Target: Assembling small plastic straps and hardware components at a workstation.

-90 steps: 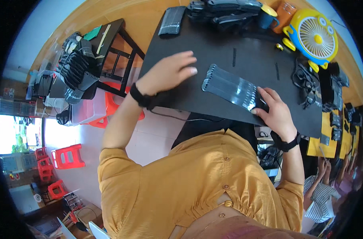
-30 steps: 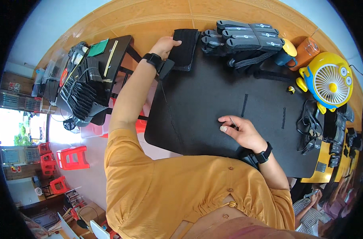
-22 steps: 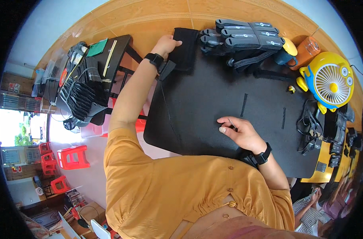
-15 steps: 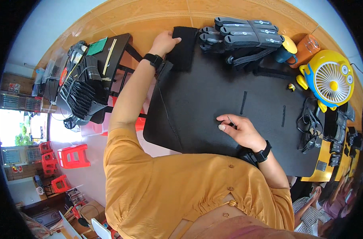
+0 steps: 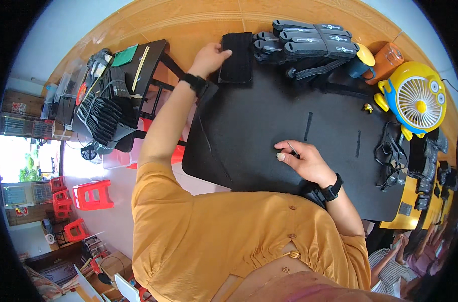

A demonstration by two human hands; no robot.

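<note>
At the far left of the table, my left hand (image 5: pixel 209 59) is closed at the left edge of a flat black fabric piece (image 5: pixel 237 63), with its thumb tip over the edge. My right hand (image 5: pixel 309 163) is above the middle of the near side, its thumb and forefinger pinched on a thin metal tool (image 5: pixel 292 148). Most of that tool is hidden in the palm, so its kind does not show. Two short black strips (image 5: pixel 308 126) lie beyond and to the right of this hand.
Bundled grey-black straps (image 5: pixel 317 43) are stacked at the back of the black table (image 5: pixel 259 121). Right of them stand a mug (image 5: pixel 360 65), an orange container (image 5: pixel 386 60) and a yellow fan (image 5: pixel 417 100). Black cables (image 5: pixel 390 156) lie at the right. A side table (image 5: pixel 151 63) holds more straps.
The near edge of the black fabric piece has shifted slightly away from me, and my left hand has moved a little with it. My right hand stays in nearly the same place.
</note>
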